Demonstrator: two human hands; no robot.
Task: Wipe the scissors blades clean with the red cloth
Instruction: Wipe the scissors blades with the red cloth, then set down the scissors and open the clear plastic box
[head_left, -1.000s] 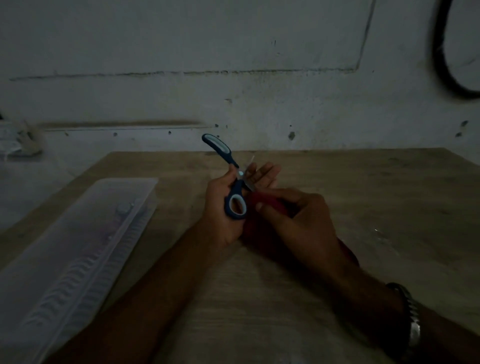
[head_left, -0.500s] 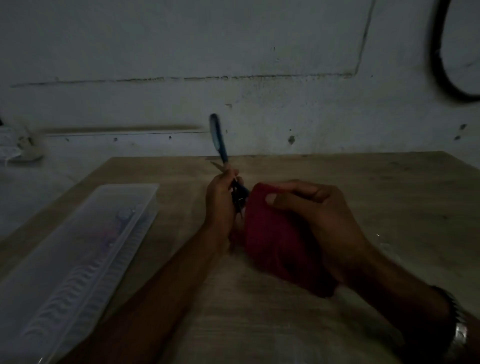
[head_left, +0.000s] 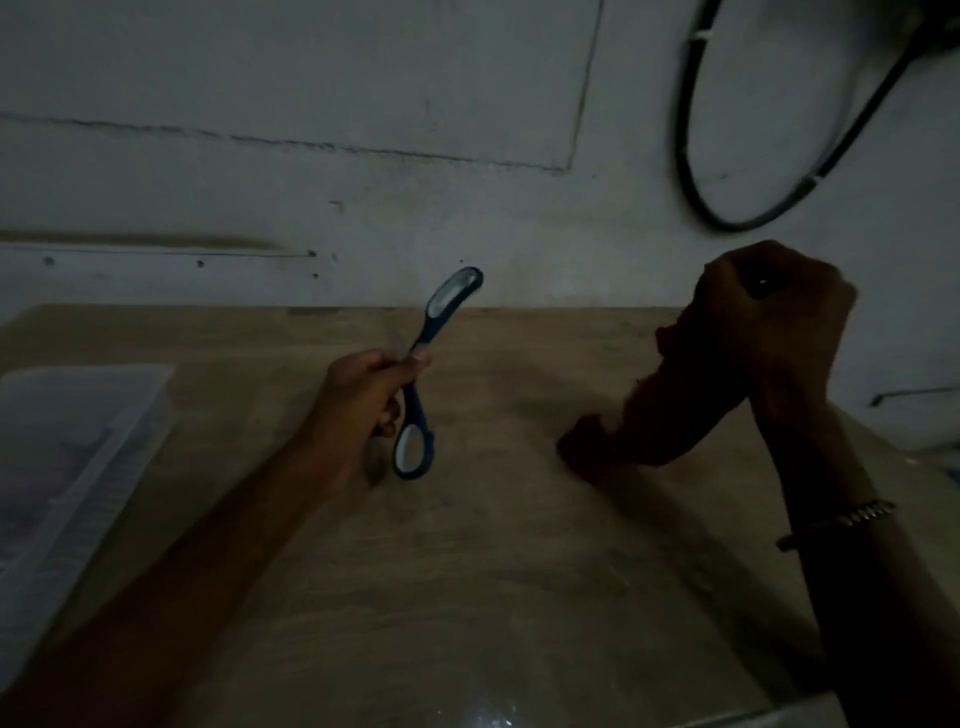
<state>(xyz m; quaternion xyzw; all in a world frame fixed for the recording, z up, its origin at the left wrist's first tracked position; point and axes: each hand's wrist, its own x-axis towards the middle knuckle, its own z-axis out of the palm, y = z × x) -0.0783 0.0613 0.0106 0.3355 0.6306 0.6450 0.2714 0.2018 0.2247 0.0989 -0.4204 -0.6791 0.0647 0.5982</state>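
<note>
Blue-handled scissors (head_left: 423, 374) are sitting in the person's left hand (head_left: 363, 395), out over the wooden table (head_left: 493, 571) near its middle. The fingers are curling round the scissors where the two handles meet, so one handle loop is sticking up and away toward the wall and the other is hanging down just above the tabletop. I cannot make out the blades; the hand is covering that part and the light is poor.

Well apart to the right, the right hand (head_left: 769, 322) is gripping the red cloth (head_left: 660, 415), fingers bunching tight round its upper end. The cloth is hanging down and leftward from the fist, its lower end close to the table; whether it is touching I cannot tell. A metal wristband (head_left: 852, 519) is showing on that wrist.

A clear plastic box (head_left: 78, 457) is lying at the table's left edge, and a black cable (head_left: 691, 171) is looping on the wall.
</note>
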